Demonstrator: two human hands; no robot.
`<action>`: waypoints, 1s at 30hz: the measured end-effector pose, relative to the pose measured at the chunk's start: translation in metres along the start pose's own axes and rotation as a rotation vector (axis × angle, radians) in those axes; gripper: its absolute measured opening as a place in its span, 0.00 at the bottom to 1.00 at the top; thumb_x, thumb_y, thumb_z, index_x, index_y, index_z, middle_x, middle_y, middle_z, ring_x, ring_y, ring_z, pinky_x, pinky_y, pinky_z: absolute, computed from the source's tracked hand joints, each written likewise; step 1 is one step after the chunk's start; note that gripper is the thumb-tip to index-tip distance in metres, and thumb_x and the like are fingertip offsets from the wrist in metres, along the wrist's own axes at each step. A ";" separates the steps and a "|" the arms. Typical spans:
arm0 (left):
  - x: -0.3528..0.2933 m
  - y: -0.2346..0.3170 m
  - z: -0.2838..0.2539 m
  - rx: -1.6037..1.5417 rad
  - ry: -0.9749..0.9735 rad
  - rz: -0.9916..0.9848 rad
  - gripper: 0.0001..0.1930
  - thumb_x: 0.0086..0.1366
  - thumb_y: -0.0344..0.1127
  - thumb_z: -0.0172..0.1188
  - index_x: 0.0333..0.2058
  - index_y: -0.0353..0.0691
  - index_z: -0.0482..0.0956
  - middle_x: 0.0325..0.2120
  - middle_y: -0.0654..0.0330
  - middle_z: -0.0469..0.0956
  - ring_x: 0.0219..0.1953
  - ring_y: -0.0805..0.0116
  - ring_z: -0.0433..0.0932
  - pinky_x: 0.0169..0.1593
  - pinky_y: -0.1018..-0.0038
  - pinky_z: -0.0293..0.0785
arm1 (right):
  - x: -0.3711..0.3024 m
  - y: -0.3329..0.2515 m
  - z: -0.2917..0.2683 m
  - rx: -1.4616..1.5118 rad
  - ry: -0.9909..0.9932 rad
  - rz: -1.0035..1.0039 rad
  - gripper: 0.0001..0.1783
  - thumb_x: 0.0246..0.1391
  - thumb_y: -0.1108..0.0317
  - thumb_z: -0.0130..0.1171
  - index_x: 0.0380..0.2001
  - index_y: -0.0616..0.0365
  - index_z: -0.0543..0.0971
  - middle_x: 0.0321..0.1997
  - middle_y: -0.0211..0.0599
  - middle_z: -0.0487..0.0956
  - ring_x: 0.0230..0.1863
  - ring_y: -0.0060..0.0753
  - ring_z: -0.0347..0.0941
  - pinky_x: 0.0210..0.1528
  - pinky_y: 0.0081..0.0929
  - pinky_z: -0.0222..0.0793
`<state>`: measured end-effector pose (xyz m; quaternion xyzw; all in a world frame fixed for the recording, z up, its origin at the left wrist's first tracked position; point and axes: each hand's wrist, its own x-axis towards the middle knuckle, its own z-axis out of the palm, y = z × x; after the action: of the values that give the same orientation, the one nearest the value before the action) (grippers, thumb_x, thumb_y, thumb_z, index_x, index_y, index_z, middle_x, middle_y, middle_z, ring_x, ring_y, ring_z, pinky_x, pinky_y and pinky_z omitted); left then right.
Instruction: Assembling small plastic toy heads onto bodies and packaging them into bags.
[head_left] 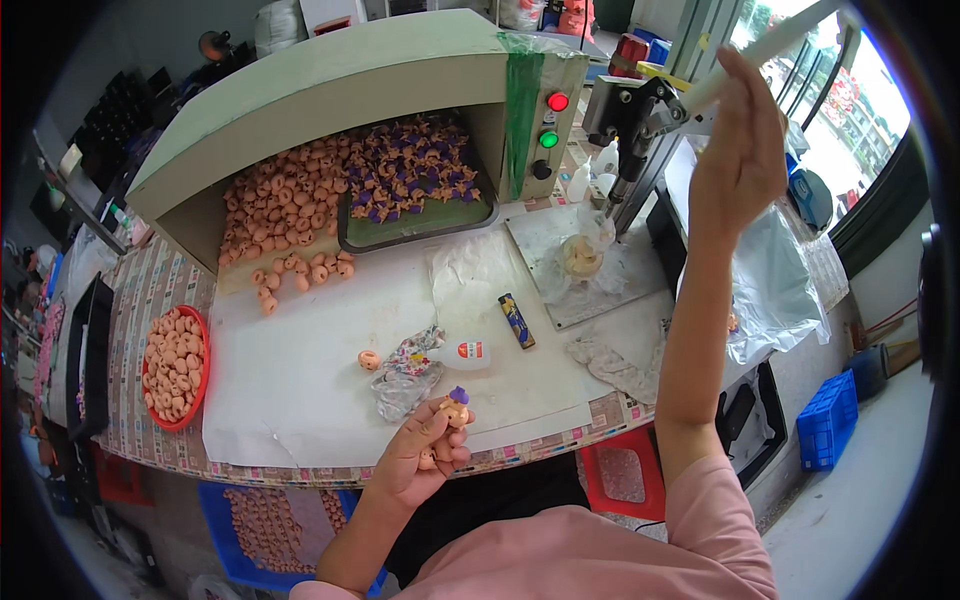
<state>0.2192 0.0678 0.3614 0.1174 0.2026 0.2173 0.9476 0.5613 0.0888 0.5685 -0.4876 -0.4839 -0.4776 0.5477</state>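
My left hand (420, 452) is closed near the table's front edge, pinching a small doll figure (456, 412) with a purple part on top. More peach-coloured doll parts (430, 458) are tucked under its fingers. Raised at the upper right, my right hand (742, 150) is against the white lever (775, 42) of a hand press (635, 135), its fingers long and close together. Beneath the press, a pale rounded mould (581, 257) wrapped in clear plastic sits on a metal plate (610, 295).
A beige tunnel-shaped machine (330, 75) holds loose doll heads (285, 190) and a dark tray (420, 232) of purple-clad bodies. On white paper lie one head (369, 360), a crumpled cloth (410, 375), a bottle (465, 354) and a dark-blue stick-shaped pack (517, 320). A red basket (206, 365) of heads stands left.
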 end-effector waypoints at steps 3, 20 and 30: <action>-0.002 -0.002 -0.004 -0.029 -0.048 -0.018 0.13 0.67 0.33 0.55 0.49 0.40 0.72 0.41 0.57 0.77 0.34 0.76 0.73 0.37 0.77 0.72 | 0.024 -0.013 0.011 0.134 -0.157 0.268 0.17 0.63 0.65 0.53 0.51 0.61 0.77 0.49 0.36 0.80 0.47 0.22 0.75 0.51 0.18 0.68; 0.001 0.031 0.029 0.214 0.002 0.099 0.13 0.64 0.27 0.56 0.48 0.41 0.74 0.44 0.54 0.77 0.37 0.75 0.77 0.37 0.77 0.76 | -0.190 -0.004 -0.048 -0.161 -0.763 0.401 0.14 0.47 0.74 0.63 0.40 0.61 0.81 0.43 0.44 0.80 0.41 0.43 0.76 0.41 0.32 0.73; 0.065 0.051 0.072 0.624 0.019 0.148 0.12 0.63 0.32 0.61 0.45 0.38 0.76 0.33 0.65 0.78 0.31 0.79 0.75 0.34 0.82 0.72 | -0.090 0.064 -0.201 -0.561 -0.699 0.604 0.10 0.51 0.71 0.61 0.38 0.60 0.82 0.37 0.39 0.82 0.33 0.30 0.78 0.35 0.25 0.71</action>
<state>0.2852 0.1331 0.4200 0.4146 0.2593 0.2142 0.8456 0.6312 -0.1026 0.4628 -0.8625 -0.3294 -0.2191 0.3157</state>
